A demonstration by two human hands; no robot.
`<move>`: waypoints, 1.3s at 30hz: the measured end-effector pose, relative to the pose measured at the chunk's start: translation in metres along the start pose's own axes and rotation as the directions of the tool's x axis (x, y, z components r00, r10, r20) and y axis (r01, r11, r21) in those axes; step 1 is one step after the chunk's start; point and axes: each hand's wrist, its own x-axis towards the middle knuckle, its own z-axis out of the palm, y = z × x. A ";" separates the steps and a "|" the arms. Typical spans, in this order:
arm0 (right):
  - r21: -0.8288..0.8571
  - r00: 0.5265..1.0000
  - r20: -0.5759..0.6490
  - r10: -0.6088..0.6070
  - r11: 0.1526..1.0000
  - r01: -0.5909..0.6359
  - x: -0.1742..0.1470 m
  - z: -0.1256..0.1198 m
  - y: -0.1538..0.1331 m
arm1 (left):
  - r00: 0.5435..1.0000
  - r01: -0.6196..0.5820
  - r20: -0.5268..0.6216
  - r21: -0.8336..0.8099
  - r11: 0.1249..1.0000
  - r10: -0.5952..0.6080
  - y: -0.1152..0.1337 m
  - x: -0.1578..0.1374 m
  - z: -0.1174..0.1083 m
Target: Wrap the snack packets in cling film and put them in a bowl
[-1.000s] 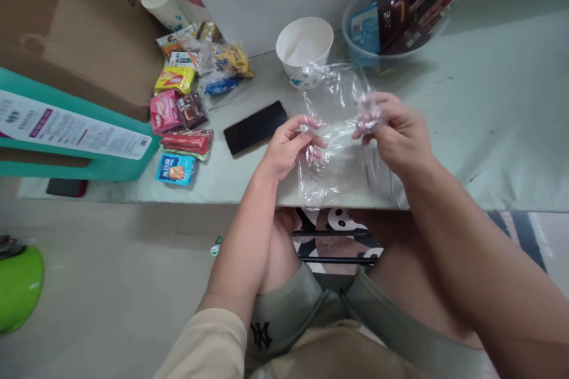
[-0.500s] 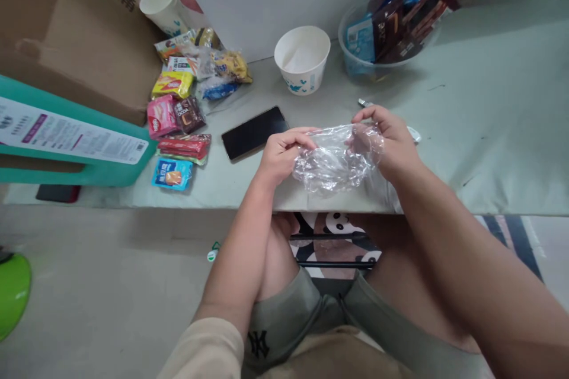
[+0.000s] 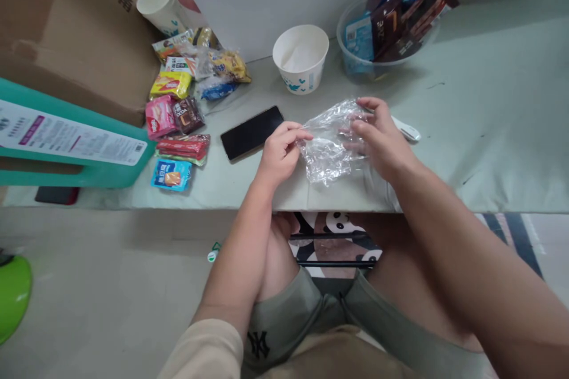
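A crinkled, see-through plastic bag (image 3: 329,160) is stretched between my two hands above the table's front part. My left hand (image 3: 281,153) is closed on its left edge, thumb and fingers pinched together. On the other side my right hand (image 3: 380,139) grips the upper right edge, with some fingers showing through the film. Behind that hand lies a slim white-handled tool (image 3: 406,129), partly hidden. A black phone (image 3: 251,132) rests face up just left of my left hand. Beyond the bag stands a white paper bowl (image 3: 302,71) with a blue print.
Small packaged snacks (image 3: 180,115) lie in a group at the left, near a stack of paper cups (image 3: 164,9). A clear plastic bowl (image 3: 344,41) of wrapped snacks stands at the back. A cardboard box (image 3: 89,47) and a green-edged panel (image 3: 111,174) border the left side.
My right hand has shifted slightly left, and the bag's upper right edge is pulled higher. The bag is more spread out. My left hand stays nearly in place.
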 end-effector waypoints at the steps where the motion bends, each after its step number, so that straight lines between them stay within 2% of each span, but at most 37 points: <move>1: -0.067 0.995 -0.061 -0.085 0.994 0.081 -0.001 0.001 0.002 | 1.000 0.010 -0.013 0.018 1.000 -0.009 -0.001 0.000 0.000; 3: -0.200 0.950 -0.207 -0.235 0.960 0.194 -0.001 0.000 0.003 | 0.998 0.039 -0.059 0.029 0.999 -0.038 -0.002 0.001 -0.001; 4: -0.246 0.923 -0.267 -0.276 0.946 0.212 -0.002 0.000 0.002 | 0.995 0.054 -0.090 0.025 0.998 -0.051 -0.004 0.001 -0.001; 5: -0.265 0.909 -0.306 -0.282 0.943 0.203 -0.003 -0.001 0.000 | 0.991 0.067 -0.118 0.018 0.998 -0.065 -0.005 0.002 -0.001; 6: -0.255 0.917 -0.311 -0.250 0.951 0.173 -0.004 -0.001 -0.003 | 0.987 0.081 -0.141 0.009 0.997 -0.079 -0.006 0.002 -0.001; 7: -0.225 0.941 -0.283 -0.184 0.967 0.122 -0.006 -0.001 -0.006 | 0.984 0.092 -0.155 0.001 0.996 -0.091 -0.007 0.002 0.000; 9: -0.142 0.989 -0.146 -0.001 0.990 -0.020 -0.011 0.003 -0.012 | 0.984 0.093 -0.152 -0.008 0.996 -0.093 -0.008 0.002 0.001; 11: -0.107 0.991 0.004 0.137 0.985 -0.136 -0.016 0.009 -0.015 | 0.990 0.068 -0.122 -0.002 0.998 -0.068 -0.006 0.002 0.003; 12: -0.107 0.987 0.045 0.156 0.983 -0.150 -0.017 0.012 -0.015 | 0.993 0.054 -0.106 0.005 0.999 -0.053 -0.004 0.001 0.005; 14: -0.113 0.993 0.052 0.105 0.989 -0.099 -0.018 0.017 -0.013 | 0.996 0.042 -0.085 0.017 0.999 -0.041 -0.002 0.001 0.007; 16: -0.100 1.000 -0.004 0.009 0.995 -0.010 -0.016 0.019 -0.008 | 0.994 0.059 -0.091 -0.005 0.998 -0.059 -0.002 0.002 0.009; 19: -0.066 0.993 -0.099 -0.060 0.996 0.053 -0.011 0.016 -0.003 | 0.983 0.121 -0.125 -0.099 0.988 -0.133 -0.006 0.004 0.009; 21: -0.102 0.990 -0.122 -0.071 0.993 0.059 -0.011 0.012 -0.001 | 0.968 0.172 -0.150 -0.175 0.969 -0.199 -0.009 0.005 0.009; 24: -0.312 0.986 -0.111 -0.122 0.946 0.082 -0.013 0.009 0.000 | 0.947 0.217 -0.162 -0.319 0.923 -0.279 -0.008 0.006 0.010; 27: -0.553 0.975 -0.093 -0.204 0.825 0.120 -0.017 0.011 0.003 | 0.931 0.253 -0.118 -0.477 0.842 -0.346 -0.003 0.007 0.011; 30: -0.664 0.962 -0.081 -0.262 0.734 0.144 -0.018 0.012 0.003 | 0.906 0.274 -0.134 -0.535 0.799 -0.401 0.000 0.007 0.012; 32: -0.657 0.944 -0.108 -0.311 0.735 0.167 -0.016 0.009 0.002 | 0.892 0.269 -0.181 -0.523 0.809 -0.413 -0.001 0.008 0.012; 34: -0.595 0.922 -0.155 -0.354 0.779 0.199 -0.013 0.003 0.000 | 0.887 0.276 -0.186 -0.520 0.808 -0.423 -0.002 0.008 0.011; 36: -0.483 0.919 -0.171 -0.357 0.843 0.237 -0.010 -0.003 -0.002 | 0.889 0.317 -0.117 -0.542 0.779 -0.443 -0.001 0.007 0.008; 39: -0.255 0.966 -0.069 -0.250 0.940 0.225 -0.009 -0.004 -0.002 | 0.896 0.399 0.081 -0.583 0.708 -0.437 0.004 0.004 0.003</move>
